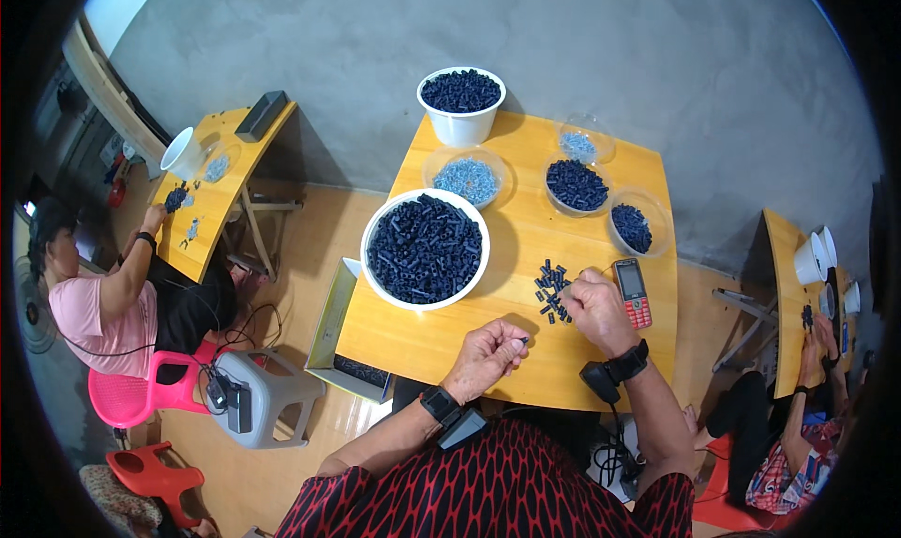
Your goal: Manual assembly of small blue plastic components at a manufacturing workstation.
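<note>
Over the front edge of the yellow table (413,341), my left hand (486,360) is closed, pinching a small dark plastic piece (524,341) between thumb and fingertips. My right hand (601,311) is bent down with its fingers drawn together, beside a loose pile of short dark tubular pieces (547,284). Its fingertips are partly hidden, so anything in them cannot be made out. A red and black keypad phone (633,294) lies just right of that hand. Left of the pile stands a large white bucket (485,266) full of dark pieces.
At the back are another filled white bucket (462,128), a clear bowl of small silvery-blue parts (466,179) and clear tubs of dark pieces (576,185). An open box (330,322) stands left of the table. People work at side tables (225,176), left and right.
</note>
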A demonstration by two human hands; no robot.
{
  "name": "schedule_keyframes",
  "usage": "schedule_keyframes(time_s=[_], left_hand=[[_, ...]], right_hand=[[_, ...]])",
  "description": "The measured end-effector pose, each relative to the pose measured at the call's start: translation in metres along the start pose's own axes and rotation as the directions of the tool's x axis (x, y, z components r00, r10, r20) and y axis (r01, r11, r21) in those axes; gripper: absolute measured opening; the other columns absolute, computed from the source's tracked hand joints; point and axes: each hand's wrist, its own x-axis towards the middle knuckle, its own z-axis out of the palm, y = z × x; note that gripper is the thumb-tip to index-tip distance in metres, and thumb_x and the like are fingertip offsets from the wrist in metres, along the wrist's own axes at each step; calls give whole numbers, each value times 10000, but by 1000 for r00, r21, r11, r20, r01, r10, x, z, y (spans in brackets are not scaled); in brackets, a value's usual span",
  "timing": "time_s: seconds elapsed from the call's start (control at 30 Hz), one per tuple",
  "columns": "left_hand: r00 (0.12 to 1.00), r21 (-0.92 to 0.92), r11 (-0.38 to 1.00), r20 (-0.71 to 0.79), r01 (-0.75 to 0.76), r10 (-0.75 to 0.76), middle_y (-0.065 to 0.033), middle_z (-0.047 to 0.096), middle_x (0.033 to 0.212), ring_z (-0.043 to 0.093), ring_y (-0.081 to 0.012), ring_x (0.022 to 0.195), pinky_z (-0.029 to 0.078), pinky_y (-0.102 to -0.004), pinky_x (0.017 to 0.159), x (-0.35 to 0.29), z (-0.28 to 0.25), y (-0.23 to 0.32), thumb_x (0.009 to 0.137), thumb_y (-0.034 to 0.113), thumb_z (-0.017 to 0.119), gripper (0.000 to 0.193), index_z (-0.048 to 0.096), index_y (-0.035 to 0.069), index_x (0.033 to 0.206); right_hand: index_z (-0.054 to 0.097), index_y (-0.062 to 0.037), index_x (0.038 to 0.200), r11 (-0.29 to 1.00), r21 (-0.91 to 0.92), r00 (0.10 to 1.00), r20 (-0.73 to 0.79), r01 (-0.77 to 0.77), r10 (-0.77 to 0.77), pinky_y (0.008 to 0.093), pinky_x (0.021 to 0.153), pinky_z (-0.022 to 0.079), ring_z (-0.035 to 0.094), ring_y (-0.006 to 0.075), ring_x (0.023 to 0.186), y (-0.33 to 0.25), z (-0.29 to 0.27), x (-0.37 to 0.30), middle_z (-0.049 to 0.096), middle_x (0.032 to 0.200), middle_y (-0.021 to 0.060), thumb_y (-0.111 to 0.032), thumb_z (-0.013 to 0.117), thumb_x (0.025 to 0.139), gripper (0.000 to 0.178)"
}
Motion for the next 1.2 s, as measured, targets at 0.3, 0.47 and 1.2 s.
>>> schedule_keyframes(time_s=[0.3,0.47,1.2], left_hand=[[1000,25,1000,14,8,-8,-12,632,848,541,-48,661,446,-178,570,2,1,6,988,123,565,107,587,45,1058],[999,3,999,-8,-45,45,0,611,826,518,-43,648,444,-175,578,7,0,-1,987,119,566,95,581,45,1045],[1000,-13,1000,9,-27,27,-5,621,824,532,-47,652,437,-178,546,5,1,7,995,142,556,98,564,51,1032]], right_hand=[[665,14,760,999,-1,998,38,52,-52,430,669,476,592,354,740,5,3,6,568,779,169,-45,677,771,62],[648,18,741,996,-48,994,86,72,-68,450,676,473,587,371,751,3,2,10,561,775,180,-40,668,763,65],[633,1,1006,515,831,963,87,-211,253,224,629,482,617,93,732,-24,45,-37,655,909,45,-23,605,920,93]])
